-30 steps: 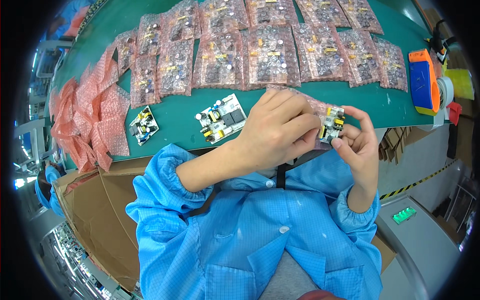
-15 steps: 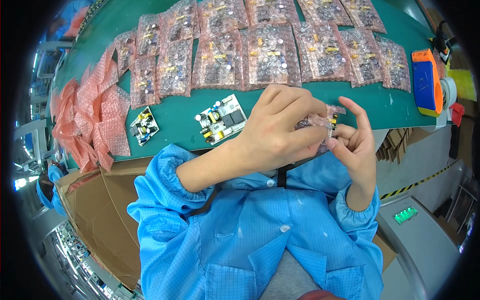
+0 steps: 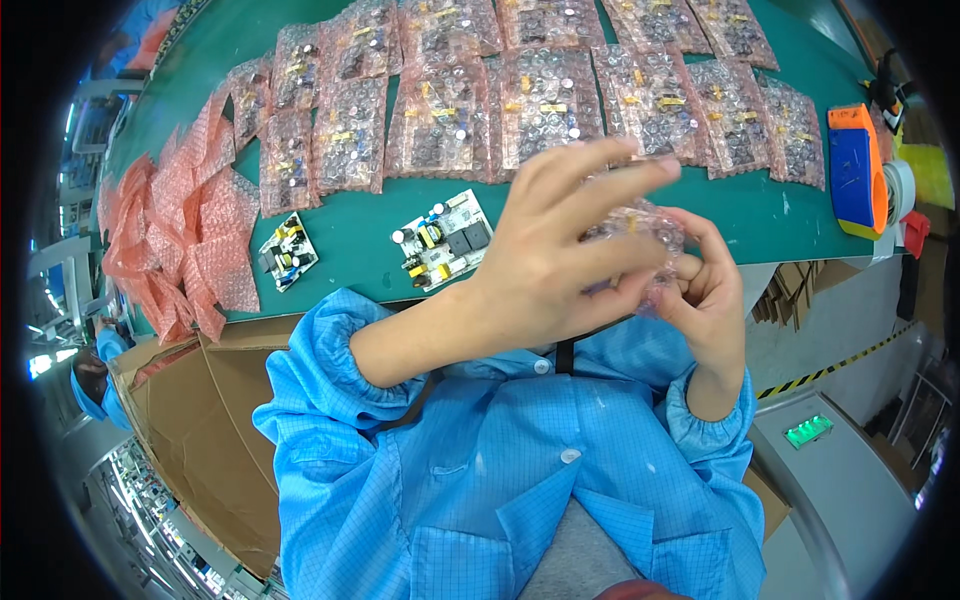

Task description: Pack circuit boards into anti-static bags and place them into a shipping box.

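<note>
Between my two hands, above the table's front edge, is a pink clear bubble-wrap bag [image 3: 662,228]. My left hand [image 3: 555,245] reaches across from the left with its thumb and a finger at the bag, its upper fingers stretched over the top. My right hand [image 3: 712,300] pinches the bag's right side between thumb and curled fingers. The left fingers hide much of the bag, and its contents cannot be made out now. Left of my hands, a white circuit board [image 3: 460,240] with black, yellow and blue parts lies bare. Farther left lies a smaller circuit board [image 3: 288,252].
Rows of bubble-wrapped circuit boards [image 3: 437,125] cover the back of the green table [image 3: 350,235]. Loose pink bubble-wrap bags [image 3: 185,220] are heaped at the left. A blue and orange tape dispenser [image 3: 856,170] and a tape roll [image 3: 900,190] stand right. A cardboard box [image 3: 215,430] sits below left.
My left fingers have lifted and spread over the bag. The yellow part that showed at the bag's right edge is now covered, and my right forefinger has bent down onto the wrap.
</note>
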Demonstrator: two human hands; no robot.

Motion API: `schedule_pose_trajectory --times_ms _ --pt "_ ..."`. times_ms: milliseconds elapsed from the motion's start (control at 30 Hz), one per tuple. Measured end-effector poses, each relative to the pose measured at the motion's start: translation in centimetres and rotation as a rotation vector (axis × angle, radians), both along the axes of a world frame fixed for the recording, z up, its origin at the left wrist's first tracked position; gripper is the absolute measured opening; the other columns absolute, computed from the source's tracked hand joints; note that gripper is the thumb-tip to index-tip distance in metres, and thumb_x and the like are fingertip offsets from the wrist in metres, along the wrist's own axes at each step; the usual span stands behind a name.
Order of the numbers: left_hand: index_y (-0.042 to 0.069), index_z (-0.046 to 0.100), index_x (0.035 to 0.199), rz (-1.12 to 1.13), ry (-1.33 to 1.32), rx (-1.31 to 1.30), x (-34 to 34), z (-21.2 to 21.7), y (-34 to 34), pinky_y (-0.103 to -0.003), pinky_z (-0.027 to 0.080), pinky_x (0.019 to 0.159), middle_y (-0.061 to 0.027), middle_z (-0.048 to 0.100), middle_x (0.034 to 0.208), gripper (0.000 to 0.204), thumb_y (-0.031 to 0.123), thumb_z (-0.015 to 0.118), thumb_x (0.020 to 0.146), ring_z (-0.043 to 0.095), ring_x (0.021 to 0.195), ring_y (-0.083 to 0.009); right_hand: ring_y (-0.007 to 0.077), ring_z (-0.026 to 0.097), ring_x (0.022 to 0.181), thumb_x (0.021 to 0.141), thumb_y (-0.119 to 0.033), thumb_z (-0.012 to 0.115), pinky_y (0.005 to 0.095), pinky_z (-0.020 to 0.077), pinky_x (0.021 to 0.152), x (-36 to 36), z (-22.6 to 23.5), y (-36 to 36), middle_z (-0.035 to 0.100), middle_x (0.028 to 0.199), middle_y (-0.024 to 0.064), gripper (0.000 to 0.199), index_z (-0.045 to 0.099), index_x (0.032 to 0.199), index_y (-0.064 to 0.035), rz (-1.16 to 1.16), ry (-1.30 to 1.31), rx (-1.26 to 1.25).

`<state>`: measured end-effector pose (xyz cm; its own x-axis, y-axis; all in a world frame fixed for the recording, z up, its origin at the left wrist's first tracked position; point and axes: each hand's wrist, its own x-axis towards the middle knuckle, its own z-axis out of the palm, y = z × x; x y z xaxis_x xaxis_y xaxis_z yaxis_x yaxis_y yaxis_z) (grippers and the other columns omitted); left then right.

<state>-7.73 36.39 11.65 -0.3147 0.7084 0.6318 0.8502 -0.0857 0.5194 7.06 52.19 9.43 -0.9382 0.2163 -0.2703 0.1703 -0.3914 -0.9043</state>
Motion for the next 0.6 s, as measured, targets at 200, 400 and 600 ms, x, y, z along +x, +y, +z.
schedule_pose_trajectory --times_ms 200,400,600 --pt "-0.004 0.028 0.145 0.016 -0.411 -0.026 -0.6 -0.1 -1.1 -0.043 0.036 0.109 -0.0276 0.034 0.148 0.069 0.011 0.065 0.088 0.041 0.135 -0.0376 0.0083 0.067 0.084 0.083 0.001 0.075 0.0189 0.0514 0.069 0.0 0.9 0.4 0.071 0.107 0.015 0.074 0.034 0.144 0.0017 -0.091 0.066 -0.011" --pt "-0.001 0.007 0.147 -0.164 -1.069 -0.076 1.1 1.2 -0.6 -0.037 0.041 0.103 -0.0208 0.039 0.138 0.069 0.007 0.055 0.098 0.045 0.128 -0.0242 0.0194 0.068 0.106 0.082 0.001 0.076 0.0278 0.055 0.086 -0.3 1.4 0.2 0.069 0.116 0.0191 0.079 0.03 0.147 0.0018 -0.064 0.184 -0.002" --pt "-0.001 0.045 0.132 -0.264 -1.356 -0.028 0.2 0.9 -0.6 -0.03 0.05 0.095 -0.0078 0.061 0.117 0.042 -0.001 0.061 0.093 0.058 0.112 -0.0121 0.0185 0.066 0.104 0.084 -0.001 0.073 0.0275 0.0547 0.081 0.0 2.2 0.4 0.064 0.123 0.0178 0.077 0.03 0.147 0.0009 -0.082 0.124 0.188"
